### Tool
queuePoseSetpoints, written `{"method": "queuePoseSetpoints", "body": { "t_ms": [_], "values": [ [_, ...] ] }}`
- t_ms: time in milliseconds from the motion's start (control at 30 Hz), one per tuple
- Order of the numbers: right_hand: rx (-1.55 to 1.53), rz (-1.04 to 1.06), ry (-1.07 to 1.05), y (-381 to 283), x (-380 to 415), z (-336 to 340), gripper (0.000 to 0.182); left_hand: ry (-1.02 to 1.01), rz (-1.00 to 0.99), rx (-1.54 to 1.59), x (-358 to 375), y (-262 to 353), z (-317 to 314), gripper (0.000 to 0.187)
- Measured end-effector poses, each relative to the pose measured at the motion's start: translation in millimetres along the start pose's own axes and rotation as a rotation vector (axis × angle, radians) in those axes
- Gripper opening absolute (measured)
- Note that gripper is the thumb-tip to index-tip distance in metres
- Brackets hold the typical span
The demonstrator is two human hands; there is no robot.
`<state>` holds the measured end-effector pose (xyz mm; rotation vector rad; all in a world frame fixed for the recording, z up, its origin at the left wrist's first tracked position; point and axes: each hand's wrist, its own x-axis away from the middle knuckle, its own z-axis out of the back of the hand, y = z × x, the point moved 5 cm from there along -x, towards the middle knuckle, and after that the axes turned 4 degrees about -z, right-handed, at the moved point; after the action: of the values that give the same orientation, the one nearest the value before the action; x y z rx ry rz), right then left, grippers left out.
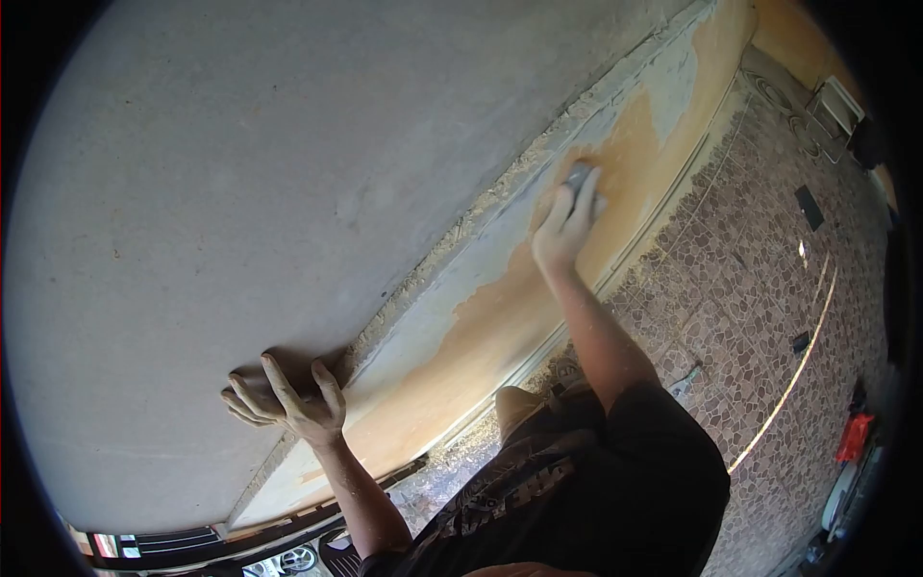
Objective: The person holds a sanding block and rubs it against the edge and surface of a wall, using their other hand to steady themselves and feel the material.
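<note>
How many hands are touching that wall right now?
2. The left hand is pressed flat against the grey wall lower down; the right hand is stretched out, holding a small grey block against the orange band.

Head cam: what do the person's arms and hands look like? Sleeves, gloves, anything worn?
Left hand and right hand are bare: no gloves, rings or watch visible. Both forearms are uncovered and dusted with pale powder, fingers too. No sleeves reach the forearms. Dark patterned clothing covers the body below.

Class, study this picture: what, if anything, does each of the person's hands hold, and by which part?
The right hand presses a small grey block against the orange band of wall, fingers over its back. The left hand holds nothing, braced flat on the grey surface.
</note>
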<state>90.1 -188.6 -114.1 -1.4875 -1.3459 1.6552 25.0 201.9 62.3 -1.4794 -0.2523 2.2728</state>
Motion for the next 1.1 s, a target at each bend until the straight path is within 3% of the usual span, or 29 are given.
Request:
{"method": "queuePoseSetpoints", "body": {
  "t_ms": [67,133,200,267,333,367,433,467,533,567,633,700,767,800,867,933,1000,1033,1100],
  "values": [
    [0.100,-0.345,0.116,101.3,-65.7,12.1,0.058,-0.003,0.012,0.007,-0.6,2.8,1.6,0.071],
    [-0.363,-1.072,0.163,140.2,-62.8,20.5,0.058,0.005,0.016,0.010,-1.4,5.3,2.1,0.070],
    [-0.244,-0.959,0.175,174.4,-43.0,9.6,0.059,0.010,0.018,0.009,-2.7,4.8,0.5,0.070],
    [0.081,-0.478,0.063,69.9,-16.3,7.8,0.060,0.017,0.006,0.023,-2.4,5.4,0.9,0.070],
    [-0.014,0.023,-0.120,-26.6,22.1,4.1,0.062,-0.027,0.022,0.015,-1.7,7.6,4.4,0.071],
    [-0.005,0.007,-0.122,-20.6,24.3,6.0,0.062,-0.027,0.045,0.013,-3.7,7.8,2.4,0.071],
    [0.140,0.303,-0.092,-17.3,22.1,1.3,0.063,-0.038,0.019,-0.004,-2.7,4.3,0.1,0.072],
    [0.234,0.169,-0.013,14.1,8.0,4.1,0.060,-0.024,0.013,0.005,-3.0,4.9,0.8,0.072],
    [0.035,-0.422,0.028,78.8,-14.7,14.6,0.059,-0.013,0.013,0.009,-3.7,5.9,0.4,0.073],
    [0.052,-0.428,0.003,81.4,-1.4,15.7,0.059,-0.030,0.024,-0.005,-3.6,5.9,0.0,0.073],
    [-0.163,-0.825,0.119,98.6,32.6,6.7,0.061,-0.014,0.031,0.007,-2.6,5.3,-1.9,0.074],
    [-0.167,-0.614,0.060,73.5,100.9,-7.3,0.062,-0.010,0.036,0.015,-6.3,7.5,-3.0,0.074],
    [-0.096,-0.327,-0.151,21.4,160.3,-6.2,0.061,-0.012,0.041,0.017,-2.1,7.0,2.9,0.074],
    [-0.100,-0.325,-0.154,21.4,156.3,-5.2,0.061,-0.024,0.040,0.014,0.5,5.2,1.9,0.074],
    [-0.106,-0.327,-0.162,26.6,127.1,-6.1,0.056,-0.030,0.033,0.025,2.8,-0.1,-1.8,0.074],
    [-0.107,-0.352,-0.081,29.9,43.9,0.2,0.055,-0.022,0.045,0.018,1.7,1.4,-2.6,0.074],
    [-0.305,-0.827,-0.019,13.5,-5.1,8.6,0.054,-0.041,0.032,0.023,3.5,2.3,-2.4,0.075],
    [-0.302,-0.830,-0.014,21.2,4.3,7.0,0.054,-0.044,0.028,0.028,4.6,3.1,-2.9,0.075],
    [0.012,-0.181,0.010,14.7,18.6,-2.5,0.055,-0.050,0.040,0.049,4.4,4.5,-8.5,0.073]
  ]
}}
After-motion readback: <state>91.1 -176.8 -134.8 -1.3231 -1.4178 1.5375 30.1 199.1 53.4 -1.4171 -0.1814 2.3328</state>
